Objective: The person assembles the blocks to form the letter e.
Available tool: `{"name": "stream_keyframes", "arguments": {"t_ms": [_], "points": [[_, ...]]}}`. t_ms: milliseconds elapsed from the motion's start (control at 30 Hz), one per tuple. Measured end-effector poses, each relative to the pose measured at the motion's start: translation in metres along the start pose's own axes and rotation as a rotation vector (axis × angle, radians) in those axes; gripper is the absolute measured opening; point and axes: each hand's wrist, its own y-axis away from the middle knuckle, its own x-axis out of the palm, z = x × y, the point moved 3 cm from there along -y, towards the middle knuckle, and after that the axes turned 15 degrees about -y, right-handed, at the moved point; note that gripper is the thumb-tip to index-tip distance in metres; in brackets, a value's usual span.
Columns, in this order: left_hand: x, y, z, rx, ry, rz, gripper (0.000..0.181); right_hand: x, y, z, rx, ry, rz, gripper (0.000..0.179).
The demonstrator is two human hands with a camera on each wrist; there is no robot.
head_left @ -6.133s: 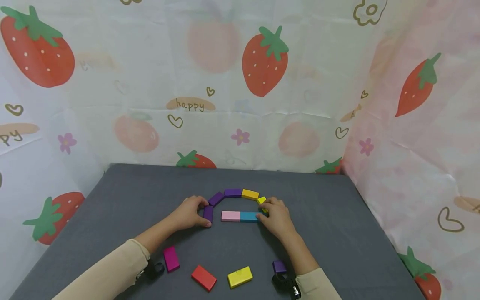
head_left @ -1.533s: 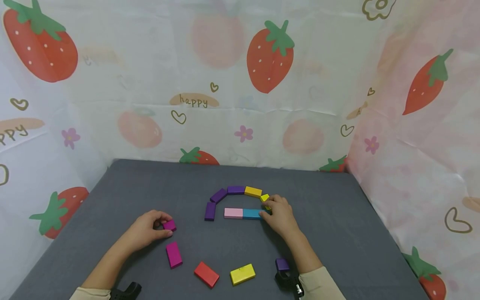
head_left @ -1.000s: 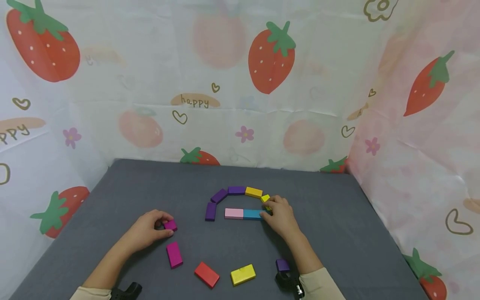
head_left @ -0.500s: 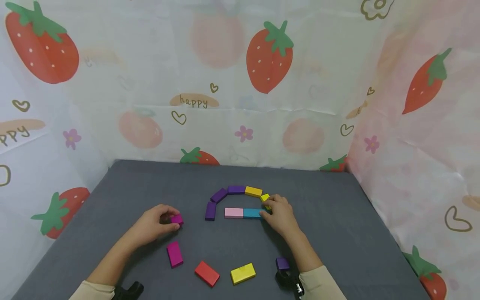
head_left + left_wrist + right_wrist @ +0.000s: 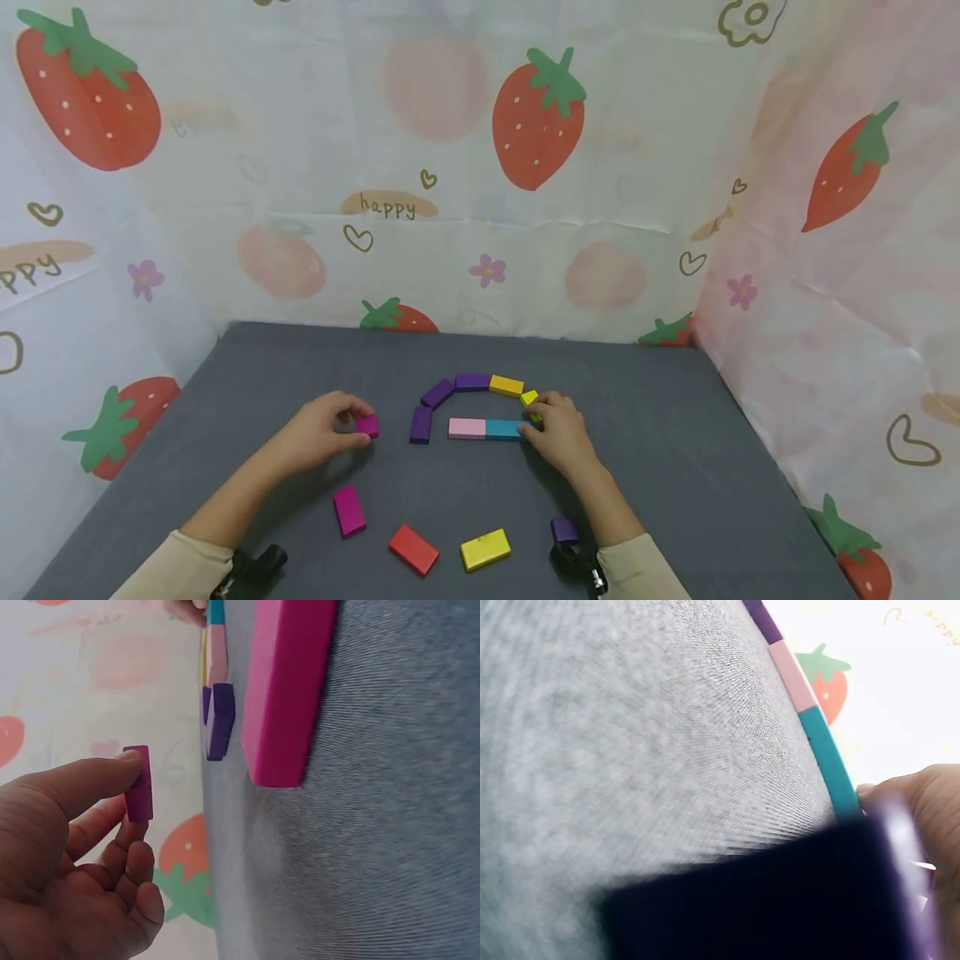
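Between thumb and fingertips my left hand point(image 5: 318, 433) pinches a magenta block point(image 5: 367, 426), off the table in the left wrist view. It is left of an arc of blocks: purple blocks point(image 5: 421, 425) on the left and top, an orange-yellow block point(image 5: 507, 385), then a bright yellow block point(image 5: 529, 397). Inside the arc lie a pink block point(image 5: 467, 429) and a blue block point(image 5: 502, 430), end to end. My right hand point(image 5: 562, 433) grips a mostly hidden yellow block point(image 5: 536, 417) at the arc's right end, its thumb at the blue block's end.
Nearer the front lie another magenta block point(image 5: 349, 511), a red block point(image 5: 414, 550) and a yellow block point(image 5: 486, 550). A purple block point(image 5: 564, 529) sits beside the right wrist camera. The grey table point(image 5: 675, 467) meets strawberry-printed cloth walls point(image 5: 450, 192).
My left hand has left the purple block at the arc, picked up a magenta block at the left, and now carries it back toward the arc. The right hand stays put.
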Motion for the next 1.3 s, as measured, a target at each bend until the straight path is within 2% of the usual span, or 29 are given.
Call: {"name": "stream_keyframes", "arguments": {"t_ms": [233,600,867,1033,1300], "points": [[0.003,-0.014,-0.01,0.07,-0.023,0.015,0.027,0.001,0.0,0.0,-0.001,0.004,0.005,0.031],[0.007,-0.041,-0.023,0.117,-0.026,0.04,0.025,-0.001,-0.001,0.0,-0.001,0.002,-0.002,0.03],[0.015,-0.055,-0.035,0.117,0.012,0.066,0.028,0.001,-0.001,-0.001,0.002,0.004,0.001,0.031],[0.023,-0.064,-0.041,0.106,0.014,0.086,0.029,0.001,-0.002,-0.002,0.001,0.009,-0.003,0.031],[0.033,-0.076,-0.05,0.122,0.01,0.104,0.028,0.001,-0.002,-0.004,0.004,0.004,-0.002,0.031]]}}
